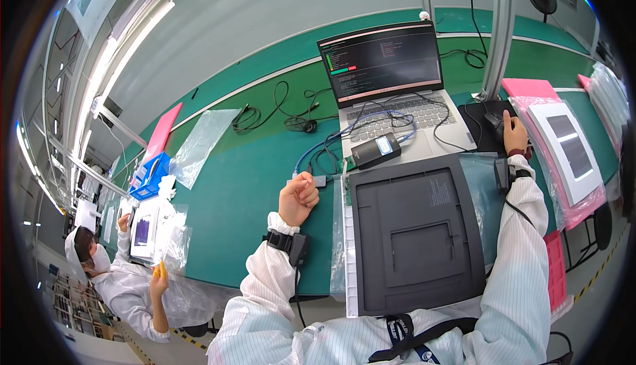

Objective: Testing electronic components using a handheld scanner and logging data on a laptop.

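My right hand (515, 133) rests over a black computer mouse (494, 124) on a dark mat, fingers wrapped on its side. My left hand (299, 199) is curled into a loose fist above the green bench, with nothing seen in it. Close by its fingertips lies a small grey connector (320, 181) on a cable. Between my forearms sits a large dark panel (417, 232) with a recessed rectangle, its left edge on a white frame. Beyond it a black box (375, 150) with a pale label lies against the open laptop (387, 67), whose dark screen shows lines of text.
Black cables (271, 114) coil left of the laptop. A white framed display (570, 143) lies on pink foam at right, beside a metal post (501, 34). Farther left are a clear plastic bag (202, 146), a blue bin (151, 177) and a masked co-worker (142, 285) handling another framed display.
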The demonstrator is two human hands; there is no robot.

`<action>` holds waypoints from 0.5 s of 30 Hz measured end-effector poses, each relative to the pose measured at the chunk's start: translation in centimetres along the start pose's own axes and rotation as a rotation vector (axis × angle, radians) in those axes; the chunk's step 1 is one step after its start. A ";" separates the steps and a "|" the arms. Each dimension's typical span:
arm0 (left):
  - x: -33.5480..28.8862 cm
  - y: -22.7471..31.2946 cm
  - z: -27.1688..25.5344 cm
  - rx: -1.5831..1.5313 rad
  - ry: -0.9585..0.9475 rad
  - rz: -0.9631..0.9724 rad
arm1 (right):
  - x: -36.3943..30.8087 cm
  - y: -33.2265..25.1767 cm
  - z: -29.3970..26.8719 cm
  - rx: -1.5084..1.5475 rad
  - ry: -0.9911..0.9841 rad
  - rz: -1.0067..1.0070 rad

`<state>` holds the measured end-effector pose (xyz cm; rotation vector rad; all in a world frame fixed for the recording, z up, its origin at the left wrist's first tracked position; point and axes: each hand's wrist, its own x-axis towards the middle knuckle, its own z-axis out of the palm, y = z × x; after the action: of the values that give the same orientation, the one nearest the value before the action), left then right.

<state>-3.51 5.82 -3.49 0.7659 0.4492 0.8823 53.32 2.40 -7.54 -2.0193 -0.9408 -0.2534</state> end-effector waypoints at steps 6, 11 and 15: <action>-0.4 2.1 -1.0 -0.034 -0.011 0.124 | 0.0 0.1 0.1 -0.033 0.008 -0.018; -0.3 1.9 -1.8 0.046 0.297 0.325 | 0.1 0.2 0.2 -0.066 -0.001 -0.012; 0.0 1.4 -2.4 0.217 0.480 0.497 | 0.2 0.3 0.1 -0.096 -0.026 0.004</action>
<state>-5.74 7.37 -4.00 0.8810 0.8060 1.5136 53.65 2.50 -7.75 -2.1168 -0.9568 -0.2752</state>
